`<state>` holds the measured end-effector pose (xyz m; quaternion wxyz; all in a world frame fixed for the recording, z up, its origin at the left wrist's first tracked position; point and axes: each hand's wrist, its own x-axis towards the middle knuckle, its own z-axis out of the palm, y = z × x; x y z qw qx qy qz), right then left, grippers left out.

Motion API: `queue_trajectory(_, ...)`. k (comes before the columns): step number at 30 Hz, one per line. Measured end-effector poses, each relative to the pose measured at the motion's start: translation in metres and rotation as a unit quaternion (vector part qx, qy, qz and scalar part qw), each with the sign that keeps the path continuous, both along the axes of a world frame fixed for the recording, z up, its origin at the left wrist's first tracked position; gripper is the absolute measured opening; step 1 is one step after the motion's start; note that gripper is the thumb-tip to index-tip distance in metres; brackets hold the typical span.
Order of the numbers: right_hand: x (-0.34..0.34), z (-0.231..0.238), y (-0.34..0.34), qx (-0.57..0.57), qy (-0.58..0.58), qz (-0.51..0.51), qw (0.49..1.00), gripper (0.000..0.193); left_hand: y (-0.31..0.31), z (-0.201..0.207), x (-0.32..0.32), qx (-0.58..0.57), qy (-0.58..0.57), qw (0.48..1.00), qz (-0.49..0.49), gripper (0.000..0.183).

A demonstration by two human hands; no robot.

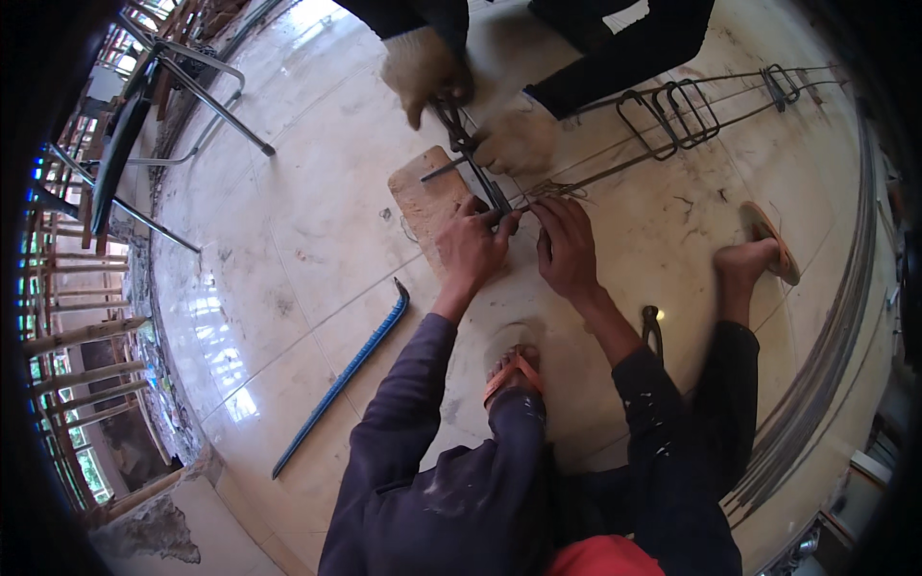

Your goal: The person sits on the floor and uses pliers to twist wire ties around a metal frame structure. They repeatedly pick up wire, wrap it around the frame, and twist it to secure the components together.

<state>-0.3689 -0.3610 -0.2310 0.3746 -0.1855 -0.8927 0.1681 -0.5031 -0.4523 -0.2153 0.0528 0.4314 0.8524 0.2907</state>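
Note:
My left hand point(473, 248) is closed, thumb and fingers pinching the lower end of a dark steel piece point(488, 182). Close beside it, my right hand point(569, 245) is closed with its fingertips at the near end of the long thin steel rods point(615, 173); exactly what they grip is too small to make out. Across from me, a co-worker's gloved left hand point(523, 144) and gloved right hand point(423, 72), both blurred, work at a dark pincer-like tool point(449, 120) above my fingers. Under the steel piece lies a wooden board point(419, 192) with a short rod across it.
Bent steel stirrups point(667, 120) hang around the rods at the upper right. A blue pry bar point(348, 370) lies left of my foot; a dark hand tool point(652, 331) is beside my right forearm. Long bars point(826, 384) line the right. A chair point(125, 144) stands upper left.

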Motion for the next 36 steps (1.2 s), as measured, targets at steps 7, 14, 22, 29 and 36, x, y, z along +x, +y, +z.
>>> queue_trajectory(7, 0.013, -0.039, -0.007, -0.072, -0.121, -0.033, 0.989, 0.051, 0.004, 0.005, 0.005, 0.015, 0.003, 1.0, -0.004, 0.027)
queue_trajectory(14, -0.028, -0.053, 0.016, 0.056, -0.112, 0.022, 0.992, 0.045, -0.003, -0.023, -0.008, 0.043, 0.071, 0.997, 0.007, 0.026)
queue_trajectory(22, -0.022, -0.056, 0.011, 0.088, -0.043, -0.068, 0.993, 0.02, -0.001, -0.008, 0.002, 0.061, 0.022, 0.998, -0.001, 0.029)
queue_trajectory(29, -0.006, -0.021, -0.009, 0.019, -0.029, -0.06, 0.998, 0.023, 0.0, 0.007, 0.007, 0.032, 0.091, 0.995, 0.012, 0.03)
queue_trajectory(36, 0.006, -0.034, 0.007, -0.127, -0.141, -0.067, 0.98, 0.032, 0.017, -0.024, 0.017, 0.084, 0.202, 0.976, 0.019, 0.025)
